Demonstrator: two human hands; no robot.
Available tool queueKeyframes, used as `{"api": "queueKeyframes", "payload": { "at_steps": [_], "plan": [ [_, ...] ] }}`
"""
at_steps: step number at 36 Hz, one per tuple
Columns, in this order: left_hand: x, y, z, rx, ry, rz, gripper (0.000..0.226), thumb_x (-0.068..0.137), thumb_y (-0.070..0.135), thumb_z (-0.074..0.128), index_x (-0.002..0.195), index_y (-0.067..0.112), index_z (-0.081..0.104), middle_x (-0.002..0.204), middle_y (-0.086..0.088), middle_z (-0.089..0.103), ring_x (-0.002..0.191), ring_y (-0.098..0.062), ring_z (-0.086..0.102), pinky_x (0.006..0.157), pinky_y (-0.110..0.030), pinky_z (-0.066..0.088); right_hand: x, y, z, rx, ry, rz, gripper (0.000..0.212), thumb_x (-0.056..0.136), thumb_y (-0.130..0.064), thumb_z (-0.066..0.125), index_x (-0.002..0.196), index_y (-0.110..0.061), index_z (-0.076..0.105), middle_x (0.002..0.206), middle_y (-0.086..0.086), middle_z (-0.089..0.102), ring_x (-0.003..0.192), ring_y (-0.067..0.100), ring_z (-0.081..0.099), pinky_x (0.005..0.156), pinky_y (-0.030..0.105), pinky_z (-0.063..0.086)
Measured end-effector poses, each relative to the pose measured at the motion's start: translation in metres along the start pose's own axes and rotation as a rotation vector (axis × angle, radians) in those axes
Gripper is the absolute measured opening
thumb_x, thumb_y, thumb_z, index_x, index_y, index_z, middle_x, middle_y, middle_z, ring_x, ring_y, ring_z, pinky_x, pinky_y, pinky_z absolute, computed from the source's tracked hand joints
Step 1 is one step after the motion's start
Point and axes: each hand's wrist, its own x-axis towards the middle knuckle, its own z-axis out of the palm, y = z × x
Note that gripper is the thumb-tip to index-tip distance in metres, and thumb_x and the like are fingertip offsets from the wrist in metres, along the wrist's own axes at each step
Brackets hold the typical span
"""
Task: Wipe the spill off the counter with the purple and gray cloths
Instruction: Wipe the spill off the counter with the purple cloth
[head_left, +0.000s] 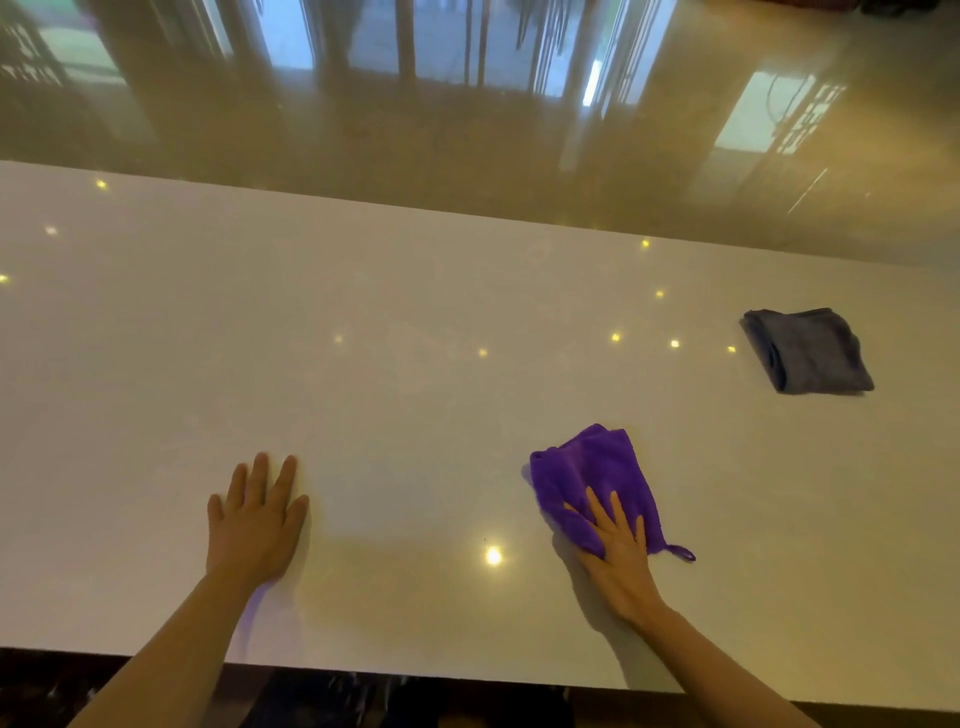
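Note:
A purple cloth (587, 473) lies bunched on the white counter (363, 322) at the near right. My right hand (618, 556) lies flat on its near edge, fingers spread over the fabric, pressing it down. A small loop sticks out at the cloth's right corner. My left hand (254, 525) rests palm down on the bare counter at the near left, holding nothing. A folded gray cloth (810, 353) sits further back on the right, apart from both hands. A faint smeared patch shows near the counter's middle; I cannot make out a clear spill.
The counter's near edge (415, 675) runs across the bottom, with a dark floor below. Its far edge (467, 213) meets a glossy brown surface that reflects windows. Small ceiling lights reflect as bright dots across the counter.

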Motion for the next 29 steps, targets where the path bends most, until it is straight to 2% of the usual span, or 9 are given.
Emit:
{"api": "queueKeyframes", "payload": {
  "at_steps": [5, 7, 10, 13, 18, 22, 24, 26, 29],
  "plan": [
    [-0.001, -0.001, 0.003, -0.03, 0.023, 0.017, 0.057, 0.095, 0.041, 0.018, 0.146, 0.028, -0.004, 0.159, -0.006, -0.003, 0.146, -0.027, -0.005, 0.118, -0.049, 0.007, -0.007, -0.027, 0.03, -0.032, 0.183, 0.079, 0.061, 0.088, -0.063, 0.021, 0.139, -0.03, 0.023, 0.142, 0.024, 0.04, 0.135, 0.046, 0.031, 0.111, 0.066, 0.022],
    [-0.001, -0.002, 0.005, -0.033, 0.032, 0.023, 0.057, 0.095, 0.041, 0.017, 0.146, 0.028, -0.004, 0.159, -0.006, -0.003, 0.146, -0.027, -0.005, 0.118, -0.049, 0.007, -0.006, -0.034, 0.041, -0.157, 0.223, 0.118, 0.067, 0.088, -0.057, 0.018, 0.137, -0.014, 0.03, 0.146, 0.021, 0.035, 0.139, 0.044, 0.023, 0.114, 0.063, 0.014],
    [-0.002, -0.002, 0.006, -0.048, 0.039, 0.025, 0.056, 0.096, 0.041, 0.018, 0.146, 0.028, -0.003, 0.159, -0.006, -0.002, 0.146, -0.027, -0.005, 0.117, -0.05, 0.007, -0.005, -0.044, 0.054, -0.242, 0.174, 0.159, 0.079, 0.082, -0.068, -0.004, 0.142, -0.02, 0.017, 0.156, 0.012, 0.018, 0.145, 0.037, 0.006, 0.116, 0.057, 0.003],
    [-0.001, -0.002, 0.007, -0.07, 0.039, 0.032, 0.056, 0.096, 0.041, 0.018, 0.146, 0.028, -0.002, 0.159, -0.006, -0.003, 0.146, -0.027, -0.006, 0.117, -0.05, 0.004, -0.004, -0.059, 0.065, -0.3, 0.135, 0.18, 0.121, 0.048, -0.078, -0.036, 0.144, -0.024, 0.015, 0.157, 0.01, 0.011, 0.145, 0.037, 0.002, 0.116, 0.057, 0.002],
    [0.0, -0.006, 0.009, -0.077, 0.037, 0.036, 0.056, 0.095, 0.042, 0.017, 0.146, 0.029, -0.003, 0.159, -0.005, -0.004, 0.146, -0.027, -0.006, 0.117, -0.05, 0.003, -0.005, -0.091, 0.1, -0.314, -0.048, 0.168, 0.056, 0.095, -0.048, 0.031, 0.145, -0.032, 0.013, 0.159, 0.007, 0.004, 0.145, 0.035, -0.003, 0.115, 0.058, 0.001],
    [0.001, -0.006, 0.009, -0.072, 0.033, 0.04, 0.057, 0.095, 0.043, 0.017, 0.146, 0.029, -0.002, 0.159, -0.005, -0.003, 0.146, -0.027, -0.005, 0.118, -0.05, 0.005, -0.011, -0.129, 0.11, -0.352, 0.003, 0.092, 0.058, 0.071, -0.052, 0.059, 0.126, -0.035, 0.05, 0.129, 0.011, 0.061, 0.117, 0.041, 0.056, 0.088, 0.06, 0.047],
    [0.001, -0.006, 0.009, -0.075, 0.039, 0.043, 0.056, 0.095, 0.043, 0.017, 0.146, 0.029, -0.002, 0.159, -0.005, -0.002, 0.146, -0.028, -0.005, 0.118, -0.05, 0.006, -0.011, -0.124, 0.12, -0.351, -0.008, -0.007, 0.057, 0.086, -0.051, 0.049, 0.138, -0.034, 0.034, 0.152, 0.014, 0.029, 0.139, 0.043, 0.024, 0.109, 0.065, 0.02],
    [0.0, -0.005, 0.01, -0.079, 0.045, 0.048, 0.057, 0.095, 0.043, 0.018, 0.146, 0.029, -0.001, 0.159, -0.006, -0.002, 0.146, -0.028, -0.005, 0.117, -0.05, 0.005, -0.012, -0.108, 0.127, -0.263, -0.106, -0.02, 0.059, 0.092, -0.055, 0.029, 0.145, -0.034, 0.014, 0.159, 0.005, -0.004, 0.145, 0.033, -0.011, 0.115, 0.05, -0.016],
    [0.0, -0.005, 0.01, -0.09, 0.051, 0.056, 0.057, 0.095, 0.042, 0.018, 0.146, 0.027, -0.001, 0.159, -0.007, -0.003, 0.146, -0.028, -0.005, 0.117, -0.051, 0.004, -0.02, -0.101, 0.121, -0.287, -0.009, -0.197, 0.056, 0.091, -0.056, 0.03, 0.142, -0.033, 0.027, 0.157, 0.004, 0.004, 0.147, 0.026, -0.003, 0.103, 0.027, -0.035]
  ]
}}
